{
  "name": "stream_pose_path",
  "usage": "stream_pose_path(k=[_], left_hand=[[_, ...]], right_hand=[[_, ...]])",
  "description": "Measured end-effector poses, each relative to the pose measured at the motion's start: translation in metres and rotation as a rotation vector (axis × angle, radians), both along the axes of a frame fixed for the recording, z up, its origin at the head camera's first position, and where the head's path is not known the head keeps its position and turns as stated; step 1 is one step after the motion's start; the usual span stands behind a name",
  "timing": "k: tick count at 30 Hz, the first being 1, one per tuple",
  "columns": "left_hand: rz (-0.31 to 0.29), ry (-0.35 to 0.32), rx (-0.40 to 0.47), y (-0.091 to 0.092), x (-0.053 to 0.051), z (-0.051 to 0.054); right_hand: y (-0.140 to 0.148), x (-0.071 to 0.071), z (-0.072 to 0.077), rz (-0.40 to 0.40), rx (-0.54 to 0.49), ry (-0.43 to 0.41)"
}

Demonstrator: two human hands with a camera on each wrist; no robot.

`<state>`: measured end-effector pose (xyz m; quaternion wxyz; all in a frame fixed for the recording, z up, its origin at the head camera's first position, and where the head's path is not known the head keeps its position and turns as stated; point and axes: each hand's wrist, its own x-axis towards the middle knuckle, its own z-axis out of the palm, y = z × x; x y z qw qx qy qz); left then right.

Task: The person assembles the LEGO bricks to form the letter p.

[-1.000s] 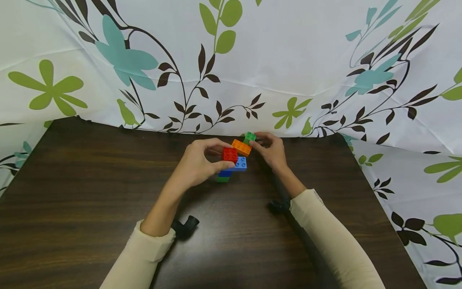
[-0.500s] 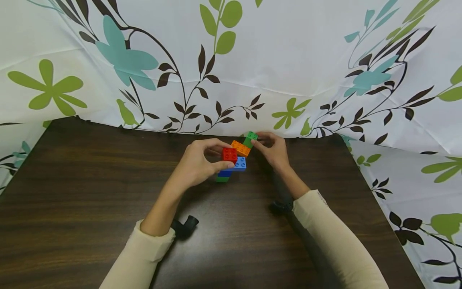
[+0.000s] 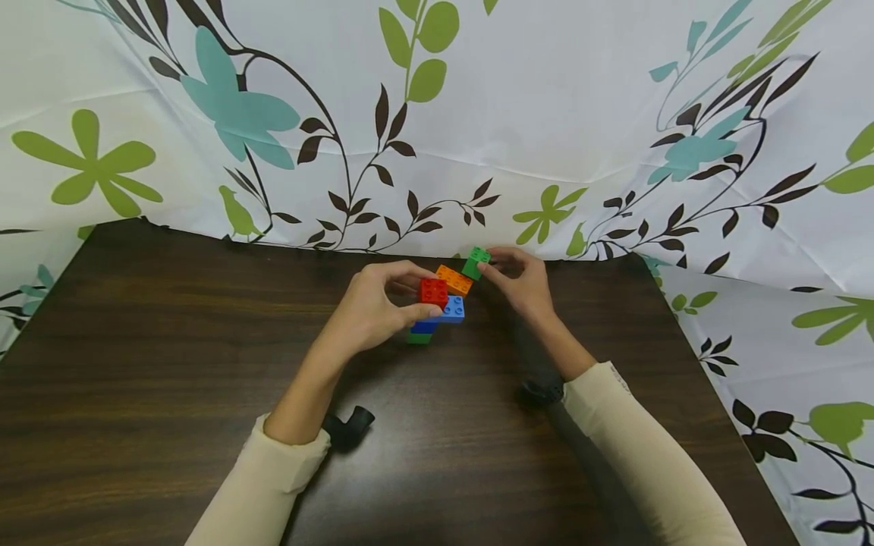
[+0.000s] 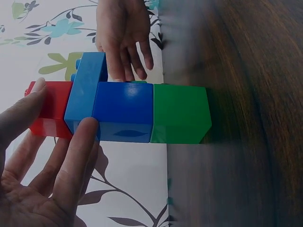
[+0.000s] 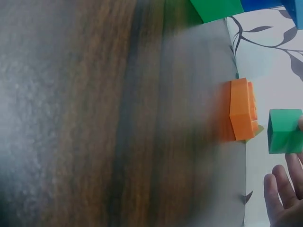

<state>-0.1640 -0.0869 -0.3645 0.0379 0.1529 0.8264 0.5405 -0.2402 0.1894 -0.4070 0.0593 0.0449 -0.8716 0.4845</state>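
In the head view, my left hand (image 3: pixel 372 307) holds the red brick (image 3: pixel 433 291) on top of a stack, thumb on its near side. Below the red come a light blue brick (image 4: pixel 85 92), a dark blue brick (image 4: pixel 124 111) and a green brick (image 4: pixel 181 113), joined in a column. Just behind the stack, an orange brick (image 5: pixel 242 109) lies on the table. My right hand (image 3: pixel 524 284) pinches another green brick (image 5: pixel 285 131) between thumb and fingers, raised beside the orange one and apart from it.
The dark wood table (image 3: pixel 171 341) ends at a white cloth (image 3: pixel 580 114) printed with leaves and flowers, close behind the bricks. Black wrist-worn devices, one near the left wrist (image 3: pixel 350 428) and one near the right sleeve (image 3: pixel 542 392), hang by the forearms.
My right hand has drawn the green brick slightly right, away from the orange brick, which it overlapped in view before. The left hand and its stack have stayed nearly still.
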Motion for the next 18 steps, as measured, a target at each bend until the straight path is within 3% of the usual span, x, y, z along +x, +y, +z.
stream_pose_path(k=[18], left_hand=[[-0.014,0.007,0.006,0.0,-0.002,-0.001]], right_hand=[[0.005,0.017,0.016,0.042,0.033,-0.019]])
